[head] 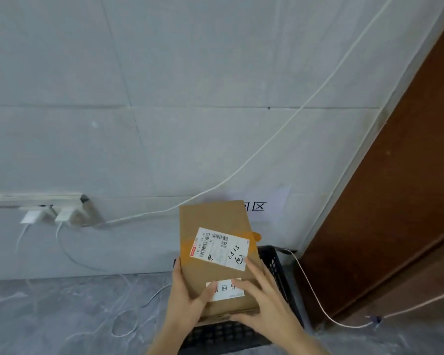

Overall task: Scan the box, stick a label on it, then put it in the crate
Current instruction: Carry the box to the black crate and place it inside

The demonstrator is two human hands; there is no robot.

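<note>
box [217,254]: brown cardboard, held above the crate, tilted, far end toward 12 o'clock
left hand [187,301]: clasps box's left edge, thumb on the small label [226,289]
right hand [264,301]: fingers spread on box's right side, thumb under the near edge
shipping label [219,248]: mid-face, askew
crate [274,272]: black, under box, open rim shows at 3 o'clock
wall [164,98]: just past the crate
door [395,213]: brown, at 3 o'clock
floor [49,316]: open at 9 o'clock, loose cables [123,326]
</note>
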